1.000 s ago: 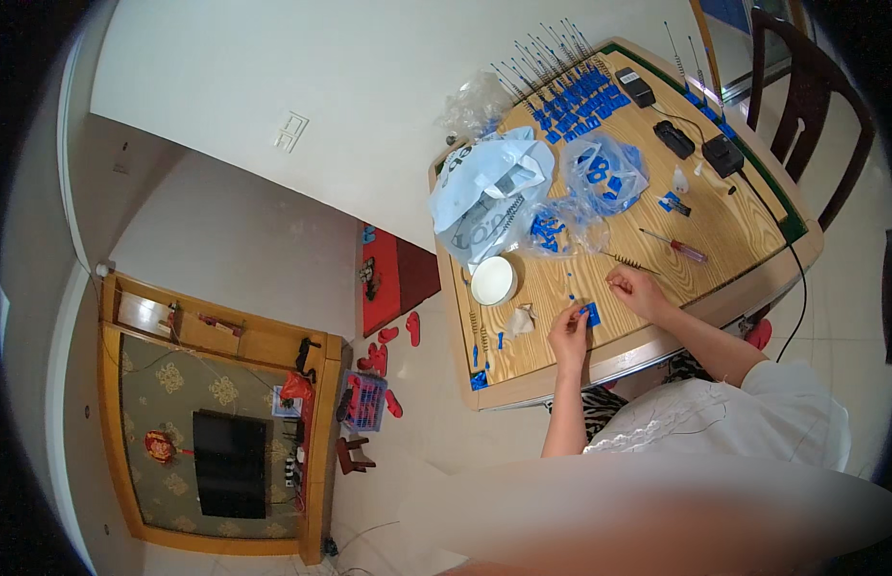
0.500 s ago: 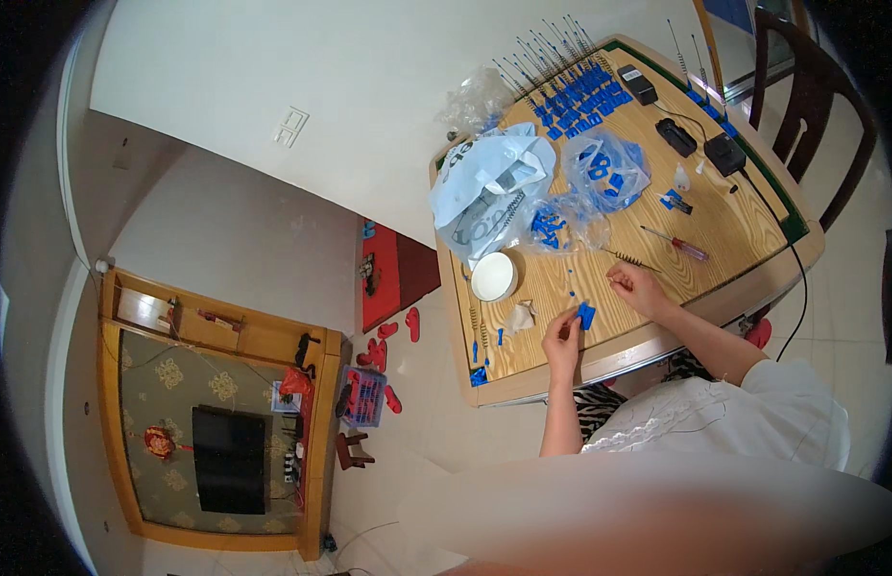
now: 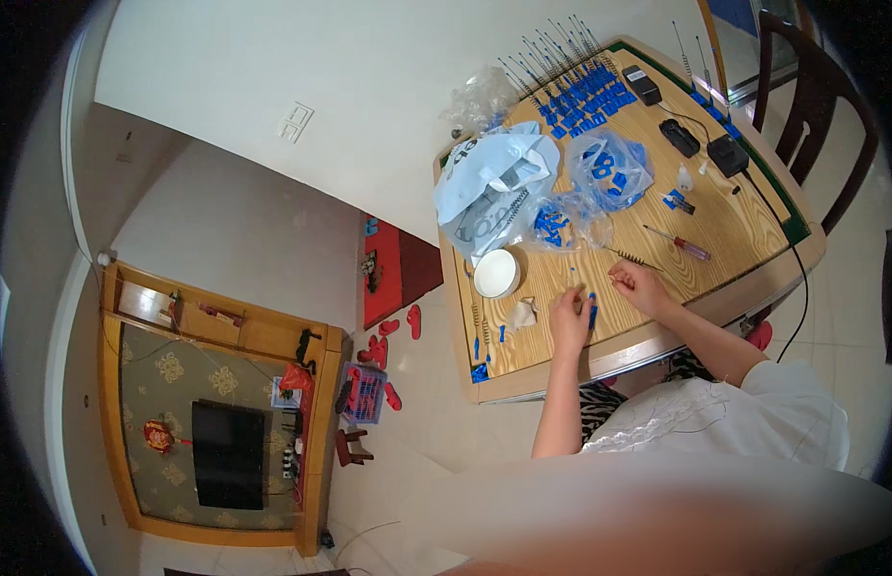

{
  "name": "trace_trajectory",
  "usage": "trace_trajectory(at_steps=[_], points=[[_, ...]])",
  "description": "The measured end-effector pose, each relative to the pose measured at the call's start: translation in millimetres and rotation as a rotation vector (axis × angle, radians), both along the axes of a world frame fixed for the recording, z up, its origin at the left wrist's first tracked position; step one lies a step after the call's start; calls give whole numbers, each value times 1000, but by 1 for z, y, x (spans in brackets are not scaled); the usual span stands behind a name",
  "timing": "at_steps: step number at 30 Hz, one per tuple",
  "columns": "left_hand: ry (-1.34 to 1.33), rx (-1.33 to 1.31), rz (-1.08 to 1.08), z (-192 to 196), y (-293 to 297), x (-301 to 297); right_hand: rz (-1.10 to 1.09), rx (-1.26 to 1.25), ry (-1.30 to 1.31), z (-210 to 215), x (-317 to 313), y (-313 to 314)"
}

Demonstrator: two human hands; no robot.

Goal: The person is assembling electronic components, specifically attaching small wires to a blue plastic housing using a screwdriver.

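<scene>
Near the table's front edge, my left hand [image 3: 569, 322] reaches forward over the wood, back of the hand up. A small blue plastic piece [image 3: 592, 312] shows along its right side, seen edge-on and apparently gripped. Those fingertips are down at the tabletop, and a tiny blue bit [image 3: 573, 269] lies just beyond them. My right hand [image 3: 638, 288] rests to the right with fingers curled together; whatever is in them is hidden. A dark coil spring [image 3: 633, 257] lies just beyond it. The red-handled screwdriver [image 3: 691, 249] is farther right.
A white bowl [image 3: 497, 275], crumpled white tissue [image 3: 523, 314] and springs [image 3: 481, 326] lie left. Behind are a light-blue plastic bag [image 3: 494, 187] and clear bags of blue parts [image 3: 609, 171]. Rows of blue pieces with upright springs [image 3: 585, 96] fill the far edge; black adapters [image 3: 726, 154] stand right.
My left hand has moved slightly forward and turned over, and the blue piece now appears edge-on. A tiny blue bit near its fingertips is now covered. My right hand has barely moved.
</scene>
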State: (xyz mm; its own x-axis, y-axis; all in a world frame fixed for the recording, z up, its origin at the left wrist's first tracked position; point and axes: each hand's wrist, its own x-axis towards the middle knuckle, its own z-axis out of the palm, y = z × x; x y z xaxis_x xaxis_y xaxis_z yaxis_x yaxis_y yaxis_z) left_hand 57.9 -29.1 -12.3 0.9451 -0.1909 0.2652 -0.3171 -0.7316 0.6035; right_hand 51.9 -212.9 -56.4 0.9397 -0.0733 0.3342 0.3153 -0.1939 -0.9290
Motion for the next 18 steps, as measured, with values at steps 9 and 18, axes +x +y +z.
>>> trace_trajectory(at_steps=[9,18], points=[[2,-31,43,-10,-7,12,29,-41,75,14,-7,-1],[174,-717,101,-15,36,-6,27,44,52,10,-2,-2]])
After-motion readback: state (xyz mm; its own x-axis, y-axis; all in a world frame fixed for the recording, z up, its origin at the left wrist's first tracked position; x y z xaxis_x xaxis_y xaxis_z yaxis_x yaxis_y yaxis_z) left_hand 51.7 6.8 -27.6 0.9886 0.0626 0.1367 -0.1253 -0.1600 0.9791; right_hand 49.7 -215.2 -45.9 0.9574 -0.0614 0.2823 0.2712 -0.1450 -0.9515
